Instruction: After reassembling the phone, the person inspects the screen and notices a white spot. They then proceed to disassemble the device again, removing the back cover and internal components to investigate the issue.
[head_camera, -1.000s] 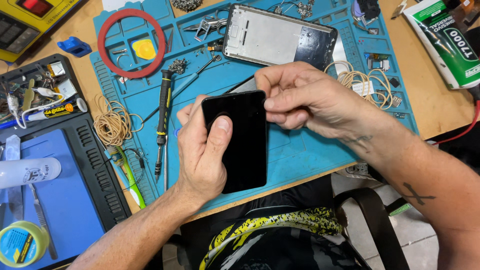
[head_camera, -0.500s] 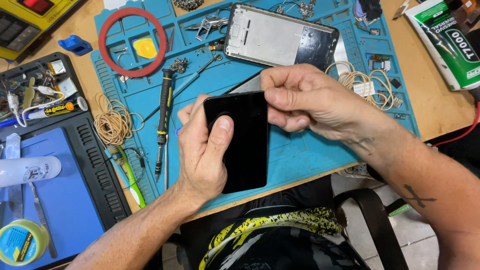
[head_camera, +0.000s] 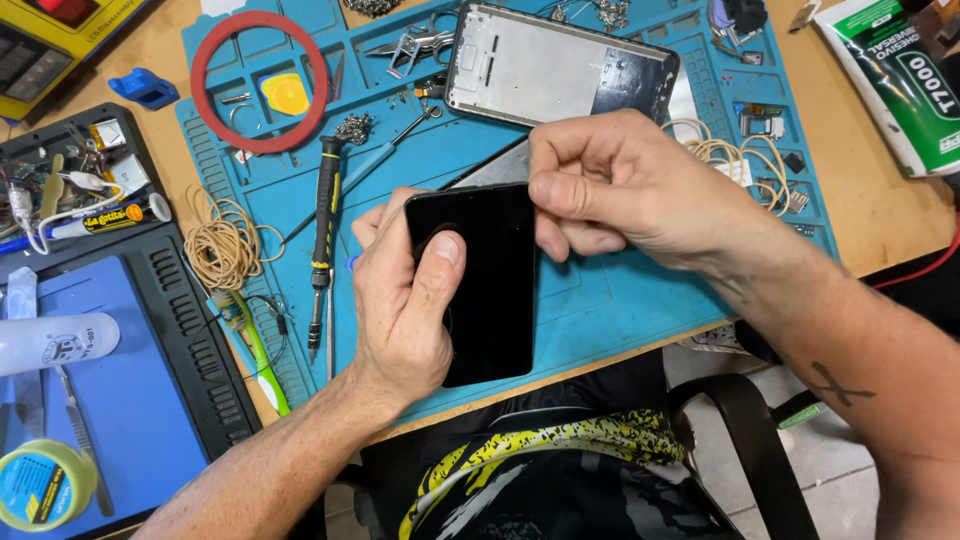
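So the black phone screen panel is up off the mat, held over the near edge of the blue repair mat, more or less dead centre in the view. The left hand has it cradled from the left side: thumb laid across the glass face, the other fingers wrapped behind it, tips poking out at the panel's far-left corner. Solid closed grip, the panel's lower half runs down along the palm. The right hand comes in from the right and is pinched shut on the panel's far-right corner, thumb on the front edge and curled fingers over the top (can't tell exactly what's between the fingertips, they cover that corner).

Just past the hands, further away on the mat, sits the stripped phone frame, lying flat. Left of the panel there's a black screwdriver lying lengthwise, and beyond that a red ring with a yellow pick inside it.
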